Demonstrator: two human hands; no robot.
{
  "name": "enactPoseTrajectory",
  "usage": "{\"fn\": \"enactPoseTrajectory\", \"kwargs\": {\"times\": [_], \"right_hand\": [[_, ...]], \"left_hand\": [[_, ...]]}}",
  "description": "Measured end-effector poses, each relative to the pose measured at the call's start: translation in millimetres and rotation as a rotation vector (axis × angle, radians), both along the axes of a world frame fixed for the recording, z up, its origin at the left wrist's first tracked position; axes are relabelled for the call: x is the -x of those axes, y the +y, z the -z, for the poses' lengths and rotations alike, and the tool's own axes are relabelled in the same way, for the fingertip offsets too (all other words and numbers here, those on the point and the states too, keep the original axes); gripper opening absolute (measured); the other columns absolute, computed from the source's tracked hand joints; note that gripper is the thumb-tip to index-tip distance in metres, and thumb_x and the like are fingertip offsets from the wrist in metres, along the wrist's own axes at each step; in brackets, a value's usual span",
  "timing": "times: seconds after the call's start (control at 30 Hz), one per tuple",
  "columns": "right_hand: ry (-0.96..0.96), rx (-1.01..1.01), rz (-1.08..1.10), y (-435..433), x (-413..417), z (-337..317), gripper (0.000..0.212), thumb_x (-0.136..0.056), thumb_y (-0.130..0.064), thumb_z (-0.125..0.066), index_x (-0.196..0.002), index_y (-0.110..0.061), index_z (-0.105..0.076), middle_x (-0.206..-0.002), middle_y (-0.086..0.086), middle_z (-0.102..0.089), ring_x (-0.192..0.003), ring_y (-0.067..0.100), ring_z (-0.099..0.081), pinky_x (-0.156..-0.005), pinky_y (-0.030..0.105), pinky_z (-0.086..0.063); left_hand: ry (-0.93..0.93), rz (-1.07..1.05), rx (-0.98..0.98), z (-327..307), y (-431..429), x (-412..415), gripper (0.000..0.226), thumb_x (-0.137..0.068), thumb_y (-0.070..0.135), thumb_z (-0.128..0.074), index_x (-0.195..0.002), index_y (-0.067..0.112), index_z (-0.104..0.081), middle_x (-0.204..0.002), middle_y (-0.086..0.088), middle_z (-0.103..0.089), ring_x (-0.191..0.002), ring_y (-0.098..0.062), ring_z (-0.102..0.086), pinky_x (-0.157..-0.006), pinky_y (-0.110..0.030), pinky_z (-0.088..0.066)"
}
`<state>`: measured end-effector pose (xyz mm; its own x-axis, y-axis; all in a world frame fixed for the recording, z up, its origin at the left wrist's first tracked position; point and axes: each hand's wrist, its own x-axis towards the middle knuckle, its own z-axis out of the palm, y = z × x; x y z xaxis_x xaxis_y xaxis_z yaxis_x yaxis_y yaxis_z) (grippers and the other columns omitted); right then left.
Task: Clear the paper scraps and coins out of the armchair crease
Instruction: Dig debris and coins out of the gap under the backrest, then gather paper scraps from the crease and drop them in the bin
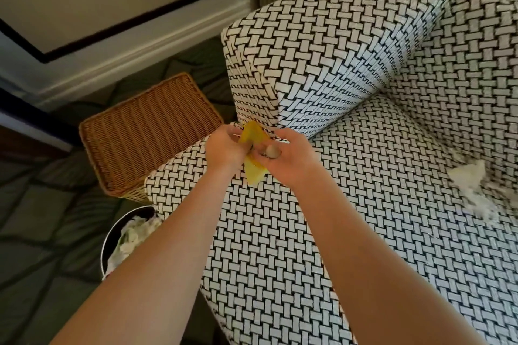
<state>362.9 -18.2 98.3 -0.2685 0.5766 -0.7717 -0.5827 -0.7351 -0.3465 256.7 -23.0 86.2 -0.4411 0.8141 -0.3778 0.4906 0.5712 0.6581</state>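
Over the front left corner of the armchair seat (pixel 322 232), my left hand (pixel 224 148) grips a folded yellow paper scrap (pixel 253 172). My right hand (pixel 291 157) meets it from the right, thumb and fingers pinching small dark round things that look like coins (pixel 262 153) against the paper. The crease (pixel 330 127) between the seat and the left armrest (pixel 322 45) runs back from my hands. A crumpled white paper scrap (pixel 468 176) lies on the seat at the right.
A wicker basket (pixel 145 134) stands on the floor left of the armchair. A round bin (pixel 112 235) holding crumpled white paper sits below it, beside my left forearm. Dark patterned carpet (pixel 42 218) covers the floor; a wall with white skirting lies behind.
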Motion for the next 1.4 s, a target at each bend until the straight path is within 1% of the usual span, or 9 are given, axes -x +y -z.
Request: {"fn": "enactPoseTrajectory", "kwargs": {"times": [0.13, 0.4, 0.5, 0.63, 0.73, 0.97, 1.1, 1.23, 1.4], "right_hand": [[0.033, 0.032, -0.057, -0.3, 0.9, -13.6, 0.017, -0.092, -0.006, -0.041, -0.103, 0.004, -0.048, -0.128, 0.026, -0.048, -0.119, 0.036, -0.046, -0.094, 0.043, -0.040], [0.109, 0.114, 0.032, 4.5, -13.2, -17.8, 0.052, -0.094, -0.006, -0.030, -0.139, 0.015, -0.014, -0.146, 0.028, -0.023, -0.131, 0.043, -0.031, -0.104, 0.046, -0.032], [0.047, 0.039, -0.019, -0.6, -25.7, -15.1, 0.040, -0.095, -0.004, -0.028, -0.130, 0.014, -0.035, -0.131, 0.029, -0.045, -0.119, 0.037, -0.048, -0.094, 0.039, -0.041], [-0.191, 0.029, -0.052, -4.2, -57.6, -4.9, 0.028, -0.095, -0.007, -0.032, -0.109, 0.003, -0.055, -0.081, 0.014, -0.054, -0.064, 0.019, -0.048, -0.061, 0.027, -0.043], [-0.278, 0.010, 0.023, -9.0, -96.3, 2.3, 0.026, -0.092, -0.003, -0.044, -0.115, 0.003, -0.056, -0.071, 0.011, -0.052, -0.061, 0.018, -0.048, -0.060, 0.025, -0.042], [-0.605, -0.096, 0.022, -33.6, -182.4, 29.9, 0.031, -0.088, 0.005, -0.051, -0.118, 0.001, -0.057, -0.087, 0.007, -0.063, -0.068, 0.012, -0.059, -0.058, 0.012, -0.053], [-1.141, -0.120, -0.036, -69.5, -233.4, 57.6, 0.020, -0.084, 0.000, -0.052, -0.092, -0.014, -0.063, -0.088, 0.002, -0.066, -0.074, 0.015, -0.057, -0.075, 0.031, -0.053], [-1.450, -0.217, -0.355, -104.5, -268.9, 65.7, 0.035, -0.079, -0.002, -0.058, -0.111, -0.015, -0.060, -0.121, 0.008, -0.053, -0.094, 0.015, -0.054, -0.075, 0.019, -0.038], [-1.526, -0.345, -0.591, -118.4, -285.7, 77.6, 0.034, -0.086, -0.014, -0.061, -0.119, -0.010, -0.056, -0.124, 0.005, -0.045, -0.099, 0.006, -0.040, -0.075, 0.001, -0.026]], "left_hand": [[0.030, 0.005, -0.051, -2.7, -2.3, 1.1, 0.027, -0.080, 0.015, -0.066, -0.106, 0.012, -0.067, -0.109, -0.003, -0.068, -0.100, -0.014, -0.059, -0.076, -0.017, -0.035], [0.100, -0.073, -0.163, 4.4, -4.7, -12.1, 0.019, -0.079, 0.007, -0.062, -0.097, 0.012, -0.065, -0.097, -0.005, -0.064, -0.083, -0.012, -0.052, -0.068, -0.017, -0.034], [0.195, 0.056, -0.357, 6.7, -14.9, -31.8, 0.013, -0.079, -0.003, -0.055, -0.079, 0.010, -0.055, -0.084, -0.004, -0.052, -0.069, -0.011, -0.045, -0.055, -0.012, -0.031], [0.124, 0.456, -0.371, 11.6, -35.8, -76.9, 0.022, -0.079, -0.004, -0.053, -0.070, 0.015, -0.047, -0.075, 0.002, -0.049, -0.063, -0.010, -0.042, -0.054, -0.014, -0.031], [0.059, 0.539, -0.331, 15.9, -34.6, -112.2, 0.020, -0.081, -0.001, -0.052, -0.071, 0.016, -0.050, -0.066, 0.010, -0.044, -0.062, -0.009, -0.042, -0.054, -0.014, -0.031], [-0.065, 0.765, -0.163, 22.1, -23.7, -177.1, 0.012, -0.084, 0.006, -0.059, -0.091, 0.014, -0.062, -0.075, 0.005, -0.053, -0.065, -0.007, -0.047, -0.061, -0.023, -0.044], [-0.129, 0.874, -0.063, 37.7, -31.0, -221.8, 0.016, -0.083, 0.010, -0.064, -0.098, 0.015, -0.066, -0.085, 0.005, -0.057, -0.073, -0.005, -0.050, -0.066, -0.018, -0.041], [-0.072, 1.013, 0.014, 53.1, -40.1, -253.5, 0.032, -0.080, 0.017, -0.069, -0.111, 0.016, -0.064, -0.098, 0.003, -0.056, -0.079, -0.001, -0.046, -0.063, -0.004, -0.034], [0.088, 1.090, 0.057, 61.7, -42.7, -275.2, 0.039, -0.078, 0.019, -0.069, -0.116, 0.017, -0.062, -0.115, -0.003, -0.058, -0.102, -0.015, -0.054, -0.086, -0.024, -0.042]]}}
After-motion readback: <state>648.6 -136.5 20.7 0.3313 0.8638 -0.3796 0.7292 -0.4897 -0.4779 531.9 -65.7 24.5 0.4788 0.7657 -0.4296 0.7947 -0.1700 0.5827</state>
